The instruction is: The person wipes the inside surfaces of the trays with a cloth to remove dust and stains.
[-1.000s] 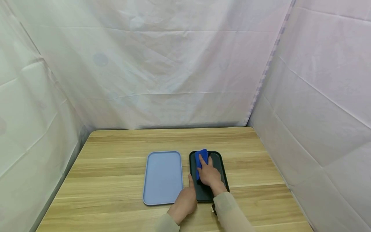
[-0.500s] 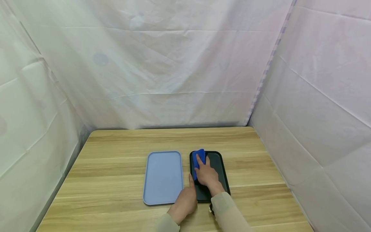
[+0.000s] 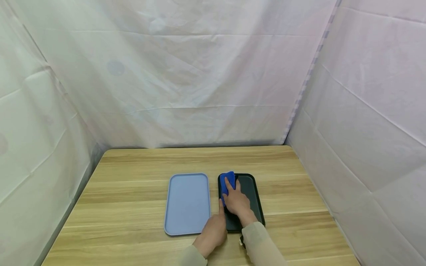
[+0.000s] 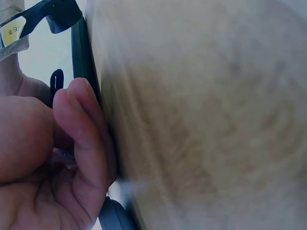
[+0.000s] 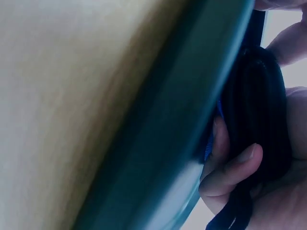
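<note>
A dark green tray [image 3: 249, 190] lies right of a light blue tray [image 3: 188, 203]. At the dark tray's upper left is a folded blue cloth [image 3: 223, 185]. My right hand [image 3: 237, 201] presses the cloth with index and middle fingers spread and extended; in the right wrist view its other fingertips [image 5: 242, 163] bend inward, with a bit of blue showing behind. My left hand [image 3: 214, 229] rests at the dark tray's lower left edge, its index finger straight along the rim. The left wrist view shows its other fingers [image 4: 88, 134] loosely bent beside the rim.
Both trays lie on a wood-grain table [image 3: 133, 184]. White cloth walls [image 3: 199, 74] enclose its back and sides. A black wrist camera mount [image 4: 64, 17] on the right arm shows in the left wrist view, and a black strapped piece [image 5: 259, 110] in the right.
My right hand has slid the blue cloth slightly left toward the dark tray's left rim. My left hand stays almost in place, its index fingertip shifting a touch to the right.
</note>
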Demonstrator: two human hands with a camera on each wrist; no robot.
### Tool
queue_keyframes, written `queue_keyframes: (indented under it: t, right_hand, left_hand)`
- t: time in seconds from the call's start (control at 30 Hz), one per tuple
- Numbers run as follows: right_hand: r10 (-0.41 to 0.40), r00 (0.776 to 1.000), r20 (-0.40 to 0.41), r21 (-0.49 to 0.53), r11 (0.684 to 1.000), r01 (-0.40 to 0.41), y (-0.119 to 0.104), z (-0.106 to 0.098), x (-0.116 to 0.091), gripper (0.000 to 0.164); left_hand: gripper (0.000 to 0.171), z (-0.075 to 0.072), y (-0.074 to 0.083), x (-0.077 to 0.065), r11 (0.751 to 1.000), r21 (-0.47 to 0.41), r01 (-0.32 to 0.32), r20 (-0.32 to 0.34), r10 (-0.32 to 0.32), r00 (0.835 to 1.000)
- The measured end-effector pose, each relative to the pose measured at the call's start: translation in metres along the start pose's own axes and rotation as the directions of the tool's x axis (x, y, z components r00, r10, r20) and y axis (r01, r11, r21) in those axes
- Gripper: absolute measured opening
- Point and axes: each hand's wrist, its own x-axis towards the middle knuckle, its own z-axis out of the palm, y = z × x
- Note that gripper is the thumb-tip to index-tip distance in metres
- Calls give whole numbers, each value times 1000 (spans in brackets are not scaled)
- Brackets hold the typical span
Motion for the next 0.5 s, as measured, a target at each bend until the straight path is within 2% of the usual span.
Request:
queue_keyframes:
  t: [0.5]
  right_hand:
    - [-17,1000,2,26,1000,17,1,0,-14,68]
  left_hand:
    - [92,0,-1,1,1000,-20,12,10,-11,1000]
